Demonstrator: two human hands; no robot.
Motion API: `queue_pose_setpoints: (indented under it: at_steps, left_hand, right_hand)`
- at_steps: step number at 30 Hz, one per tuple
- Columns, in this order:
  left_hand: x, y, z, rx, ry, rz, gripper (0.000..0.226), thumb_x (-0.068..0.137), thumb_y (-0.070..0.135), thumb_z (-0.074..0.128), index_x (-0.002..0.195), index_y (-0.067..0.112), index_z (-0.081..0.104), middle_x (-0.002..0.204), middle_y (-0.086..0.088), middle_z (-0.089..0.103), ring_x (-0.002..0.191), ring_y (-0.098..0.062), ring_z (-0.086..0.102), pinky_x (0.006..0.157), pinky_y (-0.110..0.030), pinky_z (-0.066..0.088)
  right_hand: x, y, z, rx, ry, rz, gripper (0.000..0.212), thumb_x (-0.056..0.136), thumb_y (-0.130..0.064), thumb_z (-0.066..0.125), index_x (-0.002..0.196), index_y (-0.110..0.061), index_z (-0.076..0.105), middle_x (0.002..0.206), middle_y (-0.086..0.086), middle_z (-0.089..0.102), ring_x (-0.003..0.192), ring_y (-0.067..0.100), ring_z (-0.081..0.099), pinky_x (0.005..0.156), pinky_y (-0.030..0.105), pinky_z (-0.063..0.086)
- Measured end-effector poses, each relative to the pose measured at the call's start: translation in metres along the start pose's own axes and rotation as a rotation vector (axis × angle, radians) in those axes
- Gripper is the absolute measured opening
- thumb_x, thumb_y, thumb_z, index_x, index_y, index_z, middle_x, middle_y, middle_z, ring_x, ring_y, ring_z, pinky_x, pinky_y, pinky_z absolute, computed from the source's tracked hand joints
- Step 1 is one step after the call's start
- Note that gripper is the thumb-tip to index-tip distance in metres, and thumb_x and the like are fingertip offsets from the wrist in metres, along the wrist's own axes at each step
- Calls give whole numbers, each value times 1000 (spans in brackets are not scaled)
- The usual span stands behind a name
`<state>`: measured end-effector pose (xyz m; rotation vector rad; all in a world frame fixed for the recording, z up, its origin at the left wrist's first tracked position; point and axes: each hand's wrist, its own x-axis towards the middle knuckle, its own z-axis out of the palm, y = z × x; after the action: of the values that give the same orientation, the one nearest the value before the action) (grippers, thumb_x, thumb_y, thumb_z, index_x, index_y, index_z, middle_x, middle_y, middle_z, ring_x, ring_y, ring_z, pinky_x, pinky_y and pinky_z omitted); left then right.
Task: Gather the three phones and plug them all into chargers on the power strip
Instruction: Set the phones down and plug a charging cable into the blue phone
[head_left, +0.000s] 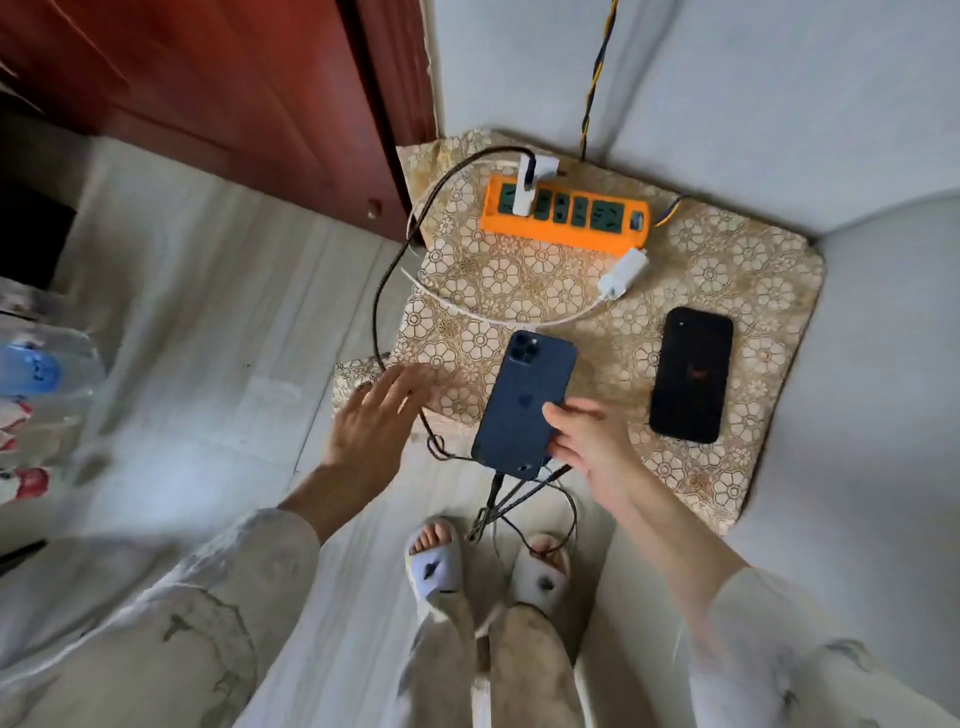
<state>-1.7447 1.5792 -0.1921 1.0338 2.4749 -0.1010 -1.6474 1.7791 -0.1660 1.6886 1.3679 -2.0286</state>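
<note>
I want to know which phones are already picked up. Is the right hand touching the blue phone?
Touching. The head view shows the right hand with its thumb lying across the back of the blue phone and fingers at its lower edge.

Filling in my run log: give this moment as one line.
right hand grips blue phone, cable at its bottom | left hand open beside it | black phone flat on mat | orange power strip behind

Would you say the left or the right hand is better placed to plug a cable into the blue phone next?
Probably the left hand: it hovers open and free beside the black cable, while the right hand grips the blue phone at its lower edge, steadying it.
</note>
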Motion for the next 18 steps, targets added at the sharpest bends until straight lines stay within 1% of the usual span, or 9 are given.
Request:
queue_pose_setpoints:
  at_steps: [2,4,6,9,10,11,13,15,18]
  left_hand:
    - [-5,-15,-4,-26,34,-71,69,81,-4,39,143,16,20,151,-10,26,140,-26,22,113,-41,21]
    - [-2,-28,-10,-64,24,-167,62,81,-1,40,141,11,27,147,-14,32,138,-28,24,115,-42,16]
    - [3,-39,-14,-144,27,-213,58,81,-1,41,138,7,32,146,-14,34,137,-28,27,115,-42,17]
    - [9,-38,-20,-369,65,-159,56,85,0,40,139,11,30,147,-10,34,130,-29,40,106,-42,36]
    - [11,-34,-19,-418,59,-102,55,89,5,40,141,14,26,150,-7,30,132,-27,39,106,-41,37]
    - [12,-29,-18,-447,43,-40,54,92,13,40,143,16,22,152,-4,25,135,-24,34,108,-38,34]
    - [16,-21,-12,-470,-1,22,57,94,29,38,145,17,14,155,-2,16,141,-18,20,113,-34,24]
    - [19,-17,-5,-441,-35,-2,63,93,36,38,145,16,9,156,-2,9,144,-16,9,117,-34,18]
    - [18,-12,0,-376,15,-46,63,93,35,39,144,12,11,156,-7,7,144,-20,5,118,-34,12]
  right_hand:
    - [6,3,14,-33,-17,29,16,83,-1,62,75,-15,60,92,12,65,81,25,64,54,21,54]
    - [12,3,30,-63,-52,83,7,83,-3,62,84,-9,61,99,14,66,85,26,65,63,27,54]
    - [16,1,47,-89,-61,109,17,82,-3,63,99,-3,60,105,16,66,89,28,65,72,33,54]
    - [22,-9,70,-72,-70,112,20,83,-2,62,102,-6,57,101,15,64,85,28,65,69,32,53]
    - [26,-14,77,-59,-68,114,22,84,-3,62,105,-6,57,98,13,63,83,26,64,66,30,53]
    - [30,-20,82,-44,-64,118,25,84,-4,61,109,-5,56,99,12,62,80,22,63,66,28,52]
    - [40,-30,89,-14,-55,125,31,85,-4,60,116,-4,55,109,14,62,84,21,59,71,29,50]
    - [50,-37,94,-22,-22,104,33,84,-4,62,116,-3,56,117,17,61,89,23,58,73,30,51]
    - [57,-39,101,-155,56,-6,31,80,-6,66,110,-1,60,112,19,65,83,25,62,71,33,54]
